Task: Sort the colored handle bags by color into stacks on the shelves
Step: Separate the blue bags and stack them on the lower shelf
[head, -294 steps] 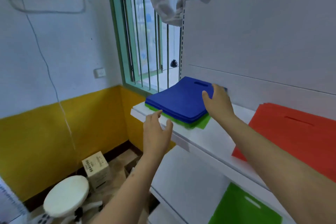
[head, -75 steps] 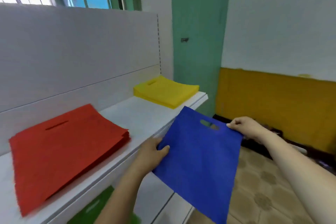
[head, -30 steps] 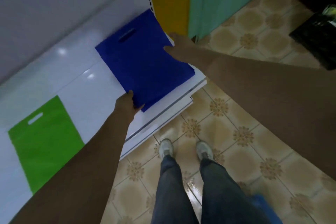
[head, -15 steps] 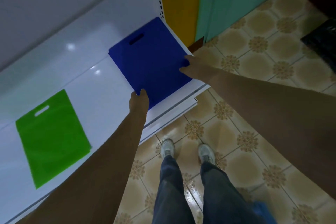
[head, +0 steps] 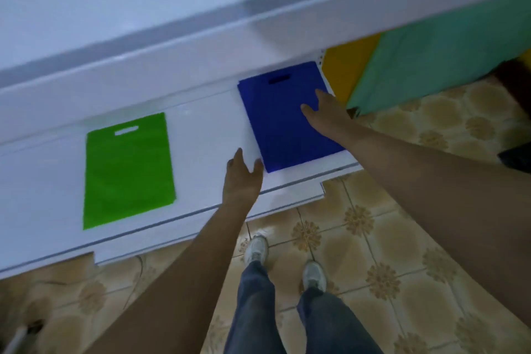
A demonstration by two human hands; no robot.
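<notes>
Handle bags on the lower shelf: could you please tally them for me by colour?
Green handle bag: 1
Blue handle bag: 1
Total: 2, both lying flat on the lower shelf.

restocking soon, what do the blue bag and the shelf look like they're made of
Blue bag: likely thin non-woven fabric, matte; it lies flat, no glare, with a die-cut handle slot. Shelf: probably painted metal or laminate, glossy white; faint reflections show.
</notes>
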